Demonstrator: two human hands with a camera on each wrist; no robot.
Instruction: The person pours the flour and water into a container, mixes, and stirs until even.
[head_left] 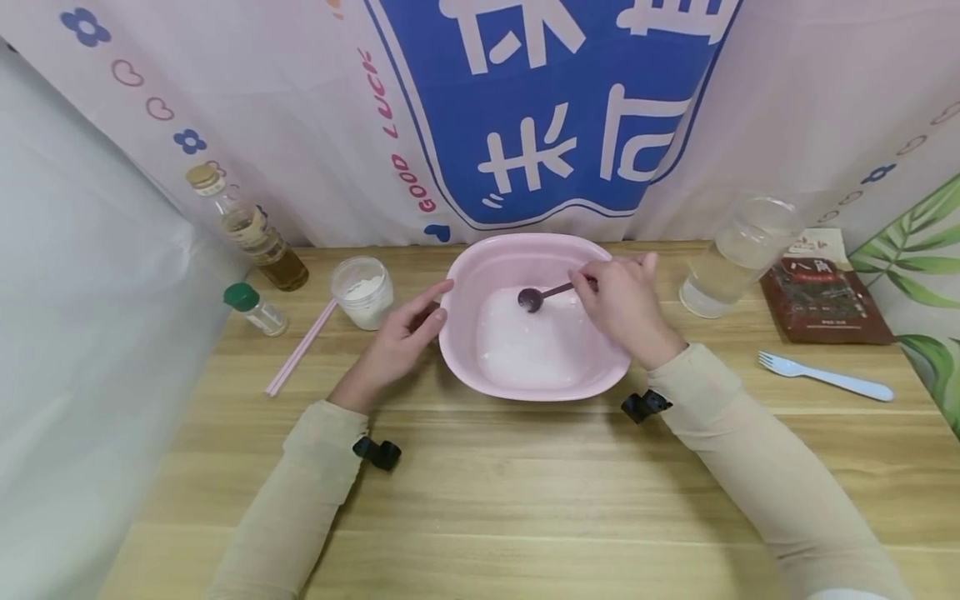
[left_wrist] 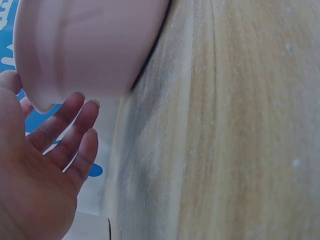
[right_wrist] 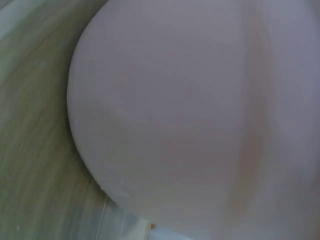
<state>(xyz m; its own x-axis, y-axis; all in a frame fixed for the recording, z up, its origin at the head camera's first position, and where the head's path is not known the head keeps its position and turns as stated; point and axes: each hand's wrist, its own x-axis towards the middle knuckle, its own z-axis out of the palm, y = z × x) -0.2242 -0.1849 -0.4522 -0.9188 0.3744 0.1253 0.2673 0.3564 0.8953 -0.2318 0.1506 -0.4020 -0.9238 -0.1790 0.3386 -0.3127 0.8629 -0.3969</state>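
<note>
In the head view a pink basin (head_left: 465,367) stands on the table with white, wet-looking contents (head_left: 525,342) in its bottom. My right hand (head_left: 626,308) reaches over the basin's right rim and pinches the handle of a dark brown measuring spoon (head_left: 531,299). The spoon's round bowl overlaps the white contents. At the basin's left rim rests my left hand (head_left: 401,342), fingers loosely extended. The left wrist view shows that hand (left_wrist: 45,170) from the palm side, fingertips close by the outer wall (left_wrist: 100,50). Only the basin's outside (right_wrist: 165,110) fills the right wrist view, hiding the spoon.
Left of the basin stand a tub of white powder (head_left: 363,293), pink chopsticks (head_left: 300,348), a green-capped shaker (head_left: 257,309) and an oil-coloured bottle (head_left: 258,242). To the right are a clear pitcher (head_left: 735,258), a red-brown packet (head_left: 823,300) and a blue fork (head_left: 825,377).
</note>
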